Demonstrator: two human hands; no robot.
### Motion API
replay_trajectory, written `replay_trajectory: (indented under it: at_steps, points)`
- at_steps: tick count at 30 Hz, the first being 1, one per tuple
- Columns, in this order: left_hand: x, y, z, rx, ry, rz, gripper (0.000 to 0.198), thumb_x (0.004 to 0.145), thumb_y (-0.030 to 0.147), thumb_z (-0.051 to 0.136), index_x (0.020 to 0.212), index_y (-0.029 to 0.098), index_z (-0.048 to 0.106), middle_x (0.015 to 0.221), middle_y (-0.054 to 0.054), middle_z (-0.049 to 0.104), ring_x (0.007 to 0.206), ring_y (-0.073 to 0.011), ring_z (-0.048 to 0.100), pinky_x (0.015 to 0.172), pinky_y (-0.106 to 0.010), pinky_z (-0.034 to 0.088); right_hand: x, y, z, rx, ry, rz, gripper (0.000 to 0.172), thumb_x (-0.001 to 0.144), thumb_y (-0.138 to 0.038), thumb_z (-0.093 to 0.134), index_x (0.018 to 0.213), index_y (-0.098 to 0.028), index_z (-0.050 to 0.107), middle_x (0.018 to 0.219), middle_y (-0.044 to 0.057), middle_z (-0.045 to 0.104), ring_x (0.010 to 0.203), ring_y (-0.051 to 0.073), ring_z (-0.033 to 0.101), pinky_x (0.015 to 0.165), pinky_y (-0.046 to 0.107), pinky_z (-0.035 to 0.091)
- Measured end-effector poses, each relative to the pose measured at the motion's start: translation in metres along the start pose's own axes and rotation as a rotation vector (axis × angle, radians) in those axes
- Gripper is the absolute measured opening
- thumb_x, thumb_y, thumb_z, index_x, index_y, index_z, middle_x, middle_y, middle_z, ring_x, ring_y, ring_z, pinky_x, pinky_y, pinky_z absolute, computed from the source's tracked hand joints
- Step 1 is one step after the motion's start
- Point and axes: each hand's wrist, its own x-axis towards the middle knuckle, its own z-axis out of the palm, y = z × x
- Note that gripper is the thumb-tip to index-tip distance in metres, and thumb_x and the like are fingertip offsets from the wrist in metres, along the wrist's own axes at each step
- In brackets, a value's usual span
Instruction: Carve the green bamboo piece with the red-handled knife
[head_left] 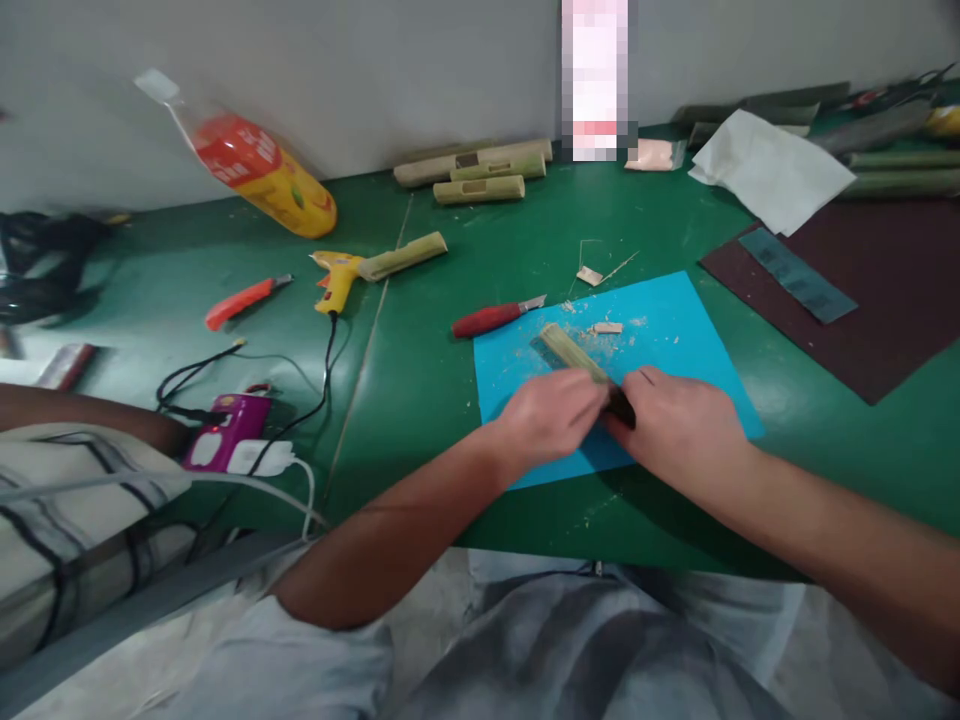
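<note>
My left hand (551, 420) is closed around a pale green bamboo piece (568, 350), whose far end points up and left over a blue sheet (694, 340). Fingers of my right hand (679, 420) are wrapped round a small dark brown piece (621, 405) against the bamboo's near end; it resembles sandpaper, though most of it is hidden. Both hands nearly touch above the sheet. Beyond the bamboo lie pale shavings and a small bamboo chip (606, 328). A red-handled carving knife (499, 318) rests across the sheet's left corner.
To the left are a yellow glue gun (337, 280), an orange utility knife (244, 302), a purple power strip (229, 430) with cables, and a drink bottle (259, 175). Cut bamboo tubes (480, 189) lie along the wall. At right is a dark brown sheet (840, 330). Another person's arm (90, 415) reaches in.
</note>
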Motion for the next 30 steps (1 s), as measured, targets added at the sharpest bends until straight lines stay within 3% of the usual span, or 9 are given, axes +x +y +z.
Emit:
replay_trajectory:
  at_steps: [2, 4, 6, 8, 12, 17, 20, 24, 30]
  points:
    - [0.002, -0.001, -0.001, 0.009, 0.183, -0.077, 0.023, 0.106, 0.025, 0.056, 0.092, 0.018, 0.073, 0.09, -0.006, 0.077, 0.083, -0.0178, 0.073, 0.075, -0.031, 0.059, 0.0, 0.0, 0.001, 0.008, 0.013, 0.013, 0.024, 0.099, -0.039, 0.061, 0.092, -0.017, 0.07, 0.088, 0.012, 0.073, 0.069, 0.021, 0.064, 0.058, 0.034, 0.017]
    - [0.003, 0.001, -0.002, 0.02, 0.264, -0.1, 0.022, 0.105, 0.022, 0.058, 0.089, 0.017, 0.072, 0.087, -0.007, 0.077, 0.081, -0.0186, 0.073, 0.076, -0.032, 0.059, 0.0, 0.0, 0.001, 0.015, 0.012, 0.015, 0.024, 0.098, -0.04, 0.063, 0.092, -0.018, 0.069, 0.087, 0.011, 0.073, 0.069, 0.022, 0.065, 0.058, 0.034, 0.017]
    - [0.003, 0.006, -0.002, 0.023, 0.138, -0.037, 0.028, 0.107, 0.025, 0.055, 0.085, 0.018, 0.07, 0.078, -0.005, 0.072, 0.073, -0.018, 0.069, 0.067, -0.031, 0.056, 0.0, 0.001, 0.0, 0.018, 0.001, 0.005, 0.022, 0.099, -0.038, 0.062, 0.094, -0.018, 0.069, 0.087, 0.011, 0.073, 0.069, 0.022, 0.065, 0.058, 0.034, 0.017]
    - [0.002, 0.009, -0.002, 0.0, 0.026, 0.021, 0.027, 0.108, 0.027, 0.051, 0.095, 0.019, 0.073, 0.083, -0.006, 0.074, 0.076, -0.019, 0.071, 0.066, -0.031, 0.057, 0.0, 0.001, -0.001, 0.02, -0.008, 0.007, 0.021, 0.1, -0.037, 0.061, 0.094, -0.019, 0.069, 0.087, 0.011, 0.073, 0.07, 0.022, 0.066, 0.058, 0.034, 0.018]
    - [0.0, 0.007, -0.001, 0.012, 0.212, -0.129, 0.023, 0.108, 0.026, 0.056, 0.097, 0.018, 0.075, 0.091, -0.006, 0.078, 0.087, -0.0192, 0.075, 0.078, -0.033, 0.061, 0.0, 0.0, 0.0, 0.014, -0.01, 0.026, 0.024, 0.099, -0.041, 0.062, 0.093, -0.018, 0.068, 0.09, 0.012, 0.074, 0.071, 0.023, 0.067, 0.058, 0.035, 0.017]
    - [-0.001, 0.002, 0.001, -0.023, 0.074, -0.05, 0.025, 0.109, 0.029, 0.055, 0.099, 0.019, 0.076, 0.087, -0.004, 0.077, 0.081, -0.0165, 0.074, 0.074, -0.029, 0.06, 0.0, 0.002, 0.002, -0.005, -0.006, 0.014, 0.024, 0.099, -0.04, 0.063, 0.095, -0.017, 0.069, 0.091, 0.012, 0.075, 0.071, 0.023, 0.068, 0.058, 0.034, 0.015]
    - [0.004, -0.02, -0.005, 0.027, 0.295, -0.189, 0.021, 0.105, 0.025, 0.062, 0.091, 0.018, 0.076, 0.089, -0.005, 0.079, 0.083, -0.0173, 0.074, 0.079, -0.031, 0.06, 0.001, 0.004, 0.001, 0.005, 0.004, 0.036, 0.029, 0.1, -0.044, 0.06, 0.092, -0.018, 0.069, 0.089, 0.011, 0.075, 0.071, 0.023, 0.067, 0.058, 0.034, 0.016]
    - [0.011, -0.044, -0.015, 0.017, 0.413, -0.215, 0.013, 0.1, 0.021, 0.068, 0.09, 0.017, 0.076, 0.087, -0.005, 0.079, 0.081, -0.0171, 0.074, 0.08, -0.032, 0.062, 0.001, 0.006, -0.001, 0.02, 0.019, 0.029, 0.03, 0.102, -0.044, 0.057, 0.092, -0.018, 0.069, 0.088, 0.01, 0.073, 0.072, 0.023, 0.067, 0.059, 0.035, 0.018]
    - [0.013, -0.032, -0.016, -0.016, 0.452, -0.171, 0.014, 0.102, 0.024, 0.065, 0.099, 0.018, 0.078, 0.095, -0.005, 0.082, 0.089, -0.0165, 0.077, 0.088, -0.033, 0.065, 0.001, 0.01, 0.0, 0.029, 0.098, -0.011, 0.024, 0.097, -0.04, 0.065, 0.102, -0.017, 0.069, 0.097, 0.01, 0.072, 0.077, 0.024, 0.068, 0.059, 0.034, 0.022]
